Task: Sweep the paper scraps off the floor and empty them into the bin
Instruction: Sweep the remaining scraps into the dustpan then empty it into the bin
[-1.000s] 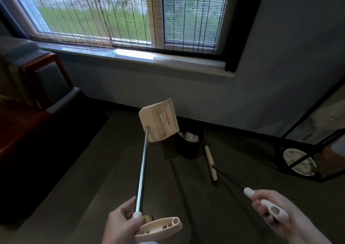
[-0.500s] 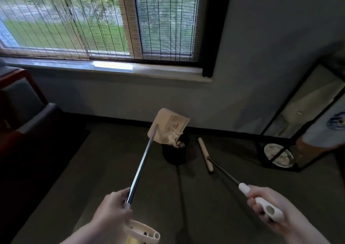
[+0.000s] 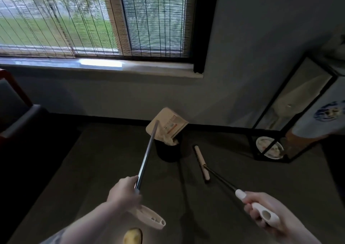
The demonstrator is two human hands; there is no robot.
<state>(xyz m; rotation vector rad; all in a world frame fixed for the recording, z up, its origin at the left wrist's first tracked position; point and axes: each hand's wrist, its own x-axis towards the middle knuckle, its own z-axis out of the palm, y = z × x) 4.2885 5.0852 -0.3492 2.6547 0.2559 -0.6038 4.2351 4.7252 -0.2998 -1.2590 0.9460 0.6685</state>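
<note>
My left hand (image 3: 124, 191) grips the metal pole of a long-handled beige dustpan (image 3: 168, 124). The pan is tilted mouth-down over a small black bin (image 3: 168, 152) on the floor by the wall, and white paper scraps (image 3: 169, 140) spill from the pan into the bin's mouth. My right hand (image 3: 268, 212) holds the white handle of a broom. Its thin black pole runs forward to the beige broom head (image 3: 201, 162), which rests on the floor just right of the bin.
A window with a slatted blind and a sill runs along the wall ahead. A dark sofa with a red wooden arm (image 3: 11, 102) stands at the left. A black-framed glass stand (image 3: 291, 124) with a plate (image 3: 269, 149) at its base stands at the right.
The dustpan has tipped from upright to mouth-down over the bin, and the scraps slide out of it. My left hand has turned on the pole. The view has shifted right.
</note>
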